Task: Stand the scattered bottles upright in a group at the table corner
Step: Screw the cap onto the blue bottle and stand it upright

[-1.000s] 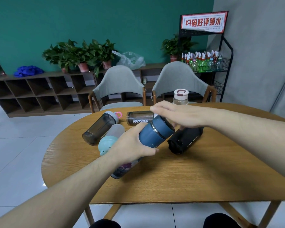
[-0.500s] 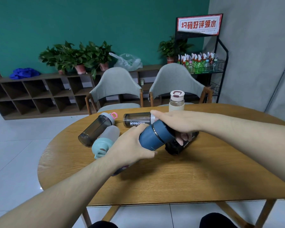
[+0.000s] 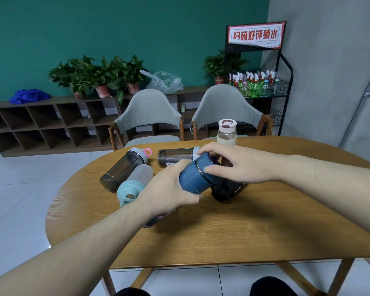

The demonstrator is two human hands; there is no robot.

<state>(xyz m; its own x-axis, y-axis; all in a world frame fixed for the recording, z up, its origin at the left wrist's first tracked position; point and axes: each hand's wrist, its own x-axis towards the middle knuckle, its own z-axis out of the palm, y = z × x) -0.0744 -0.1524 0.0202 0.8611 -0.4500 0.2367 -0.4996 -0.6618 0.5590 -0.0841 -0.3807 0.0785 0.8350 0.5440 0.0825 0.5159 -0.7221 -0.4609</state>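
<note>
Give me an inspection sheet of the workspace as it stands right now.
Surface: rounded wooden table, near half bare.
Job's things: blue bottle tilted, held in both hands; cream-capped bottle upright at the far edge; smoky bottle with pink loop, frosted bottle with teal lid, MYPROTEIN shaker and black sport bottle all lying down; a dark patterned bottle mostly hidden under the left forearm.
Clutter: nothing seen.
Hands: left hand wraps the blue bottle's base end; right hand grips its cap end.
Cables: nothing seen.
Surroundings: two grey chairs, cubby shelf with potted plants, wire rack of spray bottles.
</note>
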